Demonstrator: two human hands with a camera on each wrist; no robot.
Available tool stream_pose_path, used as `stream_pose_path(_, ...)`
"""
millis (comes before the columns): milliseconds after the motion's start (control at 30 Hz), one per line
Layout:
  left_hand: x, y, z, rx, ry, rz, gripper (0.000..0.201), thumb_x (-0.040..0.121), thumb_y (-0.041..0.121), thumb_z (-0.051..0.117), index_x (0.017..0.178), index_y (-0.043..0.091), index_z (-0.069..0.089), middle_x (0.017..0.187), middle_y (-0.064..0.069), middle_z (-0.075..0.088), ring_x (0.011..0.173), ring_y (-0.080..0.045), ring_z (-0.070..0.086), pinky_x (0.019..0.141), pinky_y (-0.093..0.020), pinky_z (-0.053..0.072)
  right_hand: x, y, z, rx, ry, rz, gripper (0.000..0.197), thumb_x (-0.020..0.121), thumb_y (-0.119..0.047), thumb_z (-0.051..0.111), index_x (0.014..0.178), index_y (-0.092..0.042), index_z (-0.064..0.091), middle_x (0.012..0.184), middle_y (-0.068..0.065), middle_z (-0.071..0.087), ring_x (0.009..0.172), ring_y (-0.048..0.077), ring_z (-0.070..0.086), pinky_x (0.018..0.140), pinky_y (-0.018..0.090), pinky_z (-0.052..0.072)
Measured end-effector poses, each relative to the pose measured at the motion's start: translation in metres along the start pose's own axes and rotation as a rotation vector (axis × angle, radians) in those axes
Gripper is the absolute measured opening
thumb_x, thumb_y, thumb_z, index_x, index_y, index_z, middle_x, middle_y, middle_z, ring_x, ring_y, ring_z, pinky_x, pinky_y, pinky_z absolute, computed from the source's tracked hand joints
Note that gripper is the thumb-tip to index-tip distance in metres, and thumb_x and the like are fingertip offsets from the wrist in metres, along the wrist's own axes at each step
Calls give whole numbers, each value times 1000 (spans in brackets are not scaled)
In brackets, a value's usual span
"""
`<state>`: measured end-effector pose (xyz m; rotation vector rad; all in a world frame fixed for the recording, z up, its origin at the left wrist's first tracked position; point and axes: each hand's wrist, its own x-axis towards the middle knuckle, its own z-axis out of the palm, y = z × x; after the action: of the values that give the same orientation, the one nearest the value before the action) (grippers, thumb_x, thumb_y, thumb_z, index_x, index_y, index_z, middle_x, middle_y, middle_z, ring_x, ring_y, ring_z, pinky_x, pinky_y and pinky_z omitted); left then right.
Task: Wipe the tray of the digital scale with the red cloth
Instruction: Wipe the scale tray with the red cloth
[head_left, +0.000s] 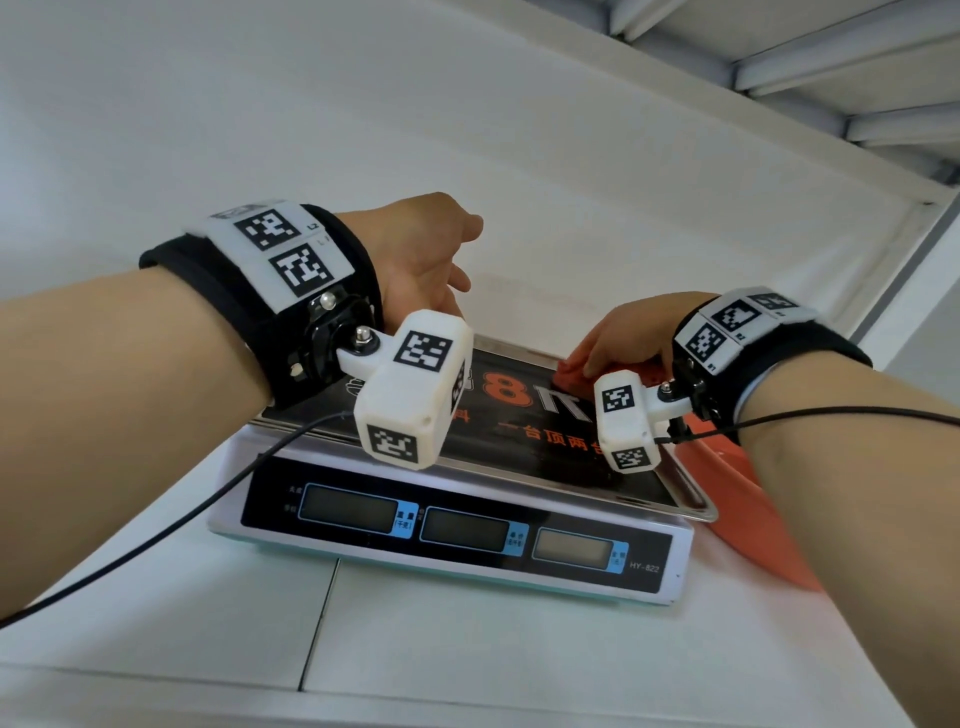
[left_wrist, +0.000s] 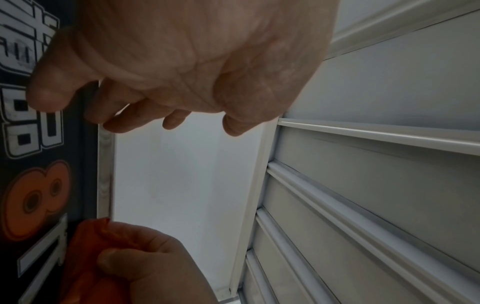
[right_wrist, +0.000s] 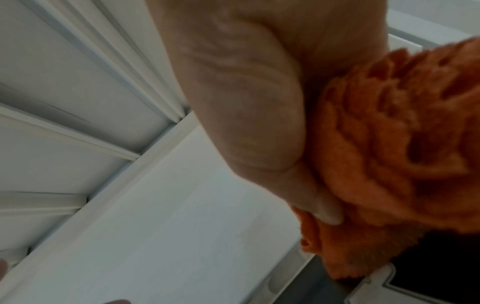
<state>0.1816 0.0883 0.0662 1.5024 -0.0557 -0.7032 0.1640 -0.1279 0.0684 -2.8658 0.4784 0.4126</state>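
The digital scale (head_left: 452, 525) stands on a white surface, and its steel tray (head_left: 696, 499) carries a black sticker with orange print. My right hand (head_left: 628, 338) grips the bunched red cloth (head_left: 569, 374) and holds it down on the far right part of the tray. The right wrist view shows the cloth (right_wrist: 389, 144) crumpled under the palm (right_wrist: 246, 102). My left hand (head_left: 447, 270) hovers over the tray's far left side with loosely curled fingers (left_wrist: 135, 121) and holds nothing. In the left wrist view the tray rim (left_wrist: 105, 164) lies beside the cloth (left_wrist: 85, 257).
An orange-red basin (head_left: 737, 499) sits right of the scale, partly under my right forearm. A white wall (head_left: 311, 130) rises close behind the scale. White slatted panels (left_wrist: 376, 185) run along the upper right. Black cables (head_left: 208, 509) trail from both wrist cameras.
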Motion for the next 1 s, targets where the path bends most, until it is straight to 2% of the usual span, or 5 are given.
stream_pose_path(200,1,1,6,24,-14,6,72,97,54,35,152,10,22,151,-35,21,140,-50,19,97,-68,28,-16,-4,0,57,-91,-91,30,92,-1,61,116,-14,73,112,7,74,86,20,67,81,36,59)
stream_pose_path(333,0,1,12,32,-19,10,72,97,54,36,151,10,22,150,-36,22,139,-50,20,87,-66,34,-17,5,-10,279,-5,-45,26,93,10,51,104,-5,68,55,1,73,40,10,66,36,18,49)
stream_pose_path(667,-1,4,20,40,-46,4,73,97,55,35,153,11,19,152,-35,18,141,-49,18,97,-67,29,-6,17,2,240,-29,-40,23,88,-4,66,107,-11,76,96,2,80,72,12,72,66,27,59)
stream_pose_path(800,-4,4,25,71,-49,16,73,97,55,35,153,11,19,151,-35,20,140,-49,19,86,-67,35,-10,15,0,397,-141,-65,29,90,7,55,103,-11,74,109,7,77,101,23,70,103,42,50)
stream_pose_path(1000,-8,2,29,105,-39,12,72,97,55,34,153,11,21,151,-34,21,140,-48,21,69,-63,36,-4,13,7,277,9,30,30,101,-1,43,115,-11,68,88,0,69,72,17,59,59,24,50)
